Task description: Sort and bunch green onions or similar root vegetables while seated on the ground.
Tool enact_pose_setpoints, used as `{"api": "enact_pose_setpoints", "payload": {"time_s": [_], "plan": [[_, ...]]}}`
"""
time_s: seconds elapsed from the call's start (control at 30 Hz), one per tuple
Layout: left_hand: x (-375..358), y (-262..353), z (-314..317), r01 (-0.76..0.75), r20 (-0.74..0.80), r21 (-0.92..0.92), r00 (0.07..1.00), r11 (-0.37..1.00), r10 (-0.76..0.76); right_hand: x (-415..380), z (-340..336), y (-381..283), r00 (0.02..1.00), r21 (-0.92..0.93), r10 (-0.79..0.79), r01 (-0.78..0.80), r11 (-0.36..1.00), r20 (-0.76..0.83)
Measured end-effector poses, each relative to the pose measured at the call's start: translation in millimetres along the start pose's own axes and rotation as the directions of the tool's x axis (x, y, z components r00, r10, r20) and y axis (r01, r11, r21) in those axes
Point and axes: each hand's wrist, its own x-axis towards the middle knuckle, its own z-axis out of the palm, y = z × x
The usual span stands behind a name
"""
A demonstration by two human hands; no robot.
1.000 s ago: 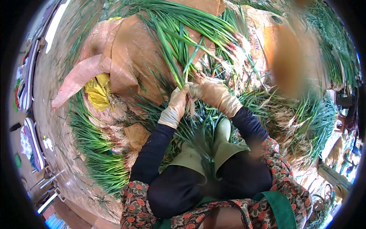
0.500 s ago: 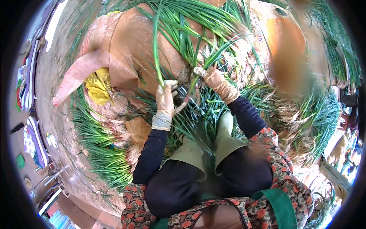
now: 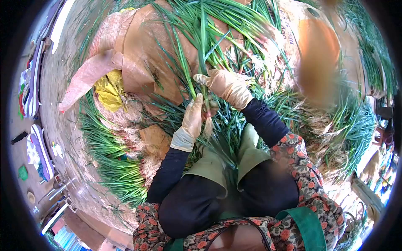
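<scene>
My left hand [image 3: 192, 121], in a pale glove, is closed round the lower part of long green onion stalks [image 3: 182, 62]. Close beside it, my right hand [image 3: 224, 85], also gloved, pinches a green onion [image 3: 207, 109] whose pinkish base and whitish roots hang down between the hands. Beyond them, a pile of green onions [image 3: 222, 21] lies across a brown sack [image 3: 146, 37], with its roots toward the right. Below my hands, loose green leaves [image 3: 217, 140] lie between two light green boots [image 3: 208, 163].
Bundled green onions [image 3: 121, 173] are laid at the left, near a yellow bag [image 3: 109, 90] and a brown scrap [image 3: 155, 141]. More onions with dry roots [image 3: 331, 129] lie at the right. An orange-marked sack [image 3: 314, 37] is at the upper right.
Both hands have come closer together, the left moving right and the right moving left. The onion between them now hangs upright, roots down, where it was slanted before.
</scene>
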Motion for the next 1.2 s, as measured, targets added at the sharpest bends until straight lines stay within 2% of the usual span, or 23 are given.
{"api": "enact_pose_setpoints", "payload": {"time_s": [0.13,0.17,0.2,0.3,0.37,0.4,0.5,0.57,0.63,0.67,0.7,0.77,0.8,0.83,0.9,0.97,1.0,1.03,1.07,1.1,1.13,1.17,1.2], "plan": [[3.0,-0.8,-5.8,0.301,0.23,-0.546,0.951,0.782,-0.205,7.2,44.7,39.3,0.978,0.075,-0.189,0.183,0.98,0.087],[4.6,-6.8,-10.4,0.284,0.218,-0.534,0.956,0.796,-0.195,8.1,47.8,44.9,0.965,0.272,0.057,-0.128,0.954,0.255],[2.3,-7.1,-9.0,0.267,0.205,-0.521,0.961,0.811,-0.185,5.1,36.7,27.4,0.866,0.376,0.298,-0.453,0.809,0.401],[4.1,-16.4,-10.7,0.292,0.262,-0.555,0.95,0.779,-0.169,21.2,65.9,39.2,0.91,0.907,0.105,-0.41,0.095,0.4],[7.2,-20.7,-10.5,0.295,0.264,-0.612,0.951,0.734,-0.162,13.2,56.1,36.3,0.931,0.945,0.182,-0.326,0.023,0.316],[5.9,-16.5,-3.1,0.187,0.078,-0.627,0.981,0.756,-0.178,17.8,71.0,49.6,0.942,0.964,0.207,-0.258,-0.056,0.264],[13.3,-19.1,-12.0,0.147,0.201,-0.72,0.98,0.678,0.001,6.2,77.6,48.3,0.928,0.901,0.287,-0.102,-0.421,0.239],[12.3,-23.4,-15.0,0.275,0.339,-0.677,0.94,0.682,-0.043,-5.5,68.0,48.9,0.979,0.761,-0.128,-0.203,-0.616,0.157],[1.5,-17.5,-4.2,0.36,0.457,-0.642,0.889,0.677,-0.039,-1.9,46.5,48.4,0.994,0.876,-0.091,-0.098,-0.472,0.062],[-9.0,-8.5,6.8,0.379,0.506,-0.635,0.863,0.673,-0.008,18.1,42.4,72.3,0.977,0.889,-0.103,-0.213,-0.405,0.188],[-17.6,0.9,16.3,0.397,0.553,-0.627,0.833,0.67,0.023,24.8,41.7,84.8,0.986,0.882,0.124,-0.038,-0.471,0.108],[-28.1,12.0,21.9,0.488,0.635,-0.666,0.768,0.565,0.084,20.4,23.9,101.9,0.938,0.988,0.311,-0.13,-0.086,0.151],[-25.9,12.1,21.5,0.512,0.65,-0.667,0.755,0.54,0.088,17.8,29.3,103.9,0.949,0.947,0.082,-0.293,-0.129,0.304],[-24.2,11.4,21.2,0.54,0.667,-0.666,0.74,0.515,0.087,5.1,29.6,72.8,0.894,0.908,0.161,-0.418,-0.039,0.418],[-15.6,0.9,16.0,0.624,0.765,-0.59,0.635,0.513,0.108,-3.2,42.2,50.0,0.818,0.81,-0.08,-0.575,-0.111,0.57],[-21.1,1.4,21.0,0.635,0.773,-0.566,0.631,0.526,0.07,-13.4,41.6,19.6,0.931,0.935,-0.088,-0.348,0.064,0.353],[-20.0,-0.5,16.9,0.637,0.783,-0.559,0.616,0.531,0.086,-7.9,48.4,24.2,0.893,0.894,-0.053,-0.448,-0.002,0.447],[-18.3,-0.9,14.0,0.638,0.795,-0.55,0.597,0.538,0.104,0.3,68.6,38.0,0.9,0.895,-0.002,-0.434,0.103,0.437],[-20.7,-1.8,14.6,0.641,0.808,-0.544,0.575,0.541,0.131,2.5,85.7,57.1,0.951,0.788,-0.29,0.1,0.608,0.104],[-19.2,-1.7,18.4,0.663,0.853,-0.499,0.491,0.558,0.179,-1.7,100.9,68.3,0.941,0.519,-0.319,0.218,0.827,0.113],[-16.4,-0.8,22.4,0.673,0.887,-0.439,0.428,0.595,0.171,-5.6,116.6,80.1,0.93,0.183,-0.348,0.324,0.928,0.121],[-16.3,4.7,28.4,0.676,0.918,-0.378,0.364,0.632,0.159,-28.5,80.2,53.0,0.946,-0.08,-0.107,0.138,0.987,0.305],[-22.4,11.4,32.4,0.593,0.852,-0.465,0.502,0.657,0.151,-37.2,86.6,71.4,0.906,-0.175,-0.072,0.158,0.972,0.417]]}}
